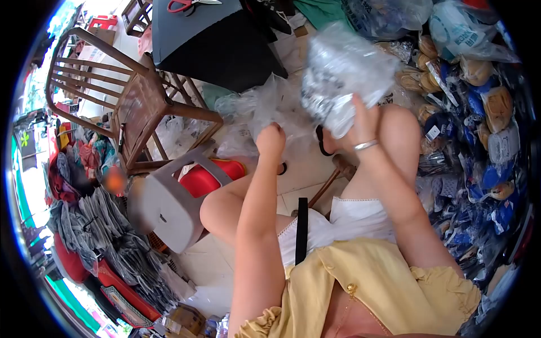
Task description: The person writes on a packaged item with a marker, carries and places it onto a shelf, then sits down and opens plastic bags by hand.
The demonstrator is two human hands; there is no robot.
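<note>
My right hand [363, 121], with a silver bracelet at its wrist, is raised above my knee. Its fingers grip the lower edge of a shiny clear plastic bag [344, 73], crinkled and blurred, with dark marks showing on it or through it. My left hand [271, 141] is closed in a fist to the left of the bag and apart from it. Crumpled clear plastic [269, 104] shows just beyond that fist. Whether the fist pinches this plastic or the plastic only lies behind it, I cannot tell.
At left stand a wooden chair [138, 110] and a grey plastic stool [169, 208], with something red [217, 176] beside it. Red-handled scissors [189, 4] lie on a dark box [211, 45]. Plastic-wrapped goods [490, 141] are piled at right; more wrapped stacks [112, 248] fill the lower left.
</note>
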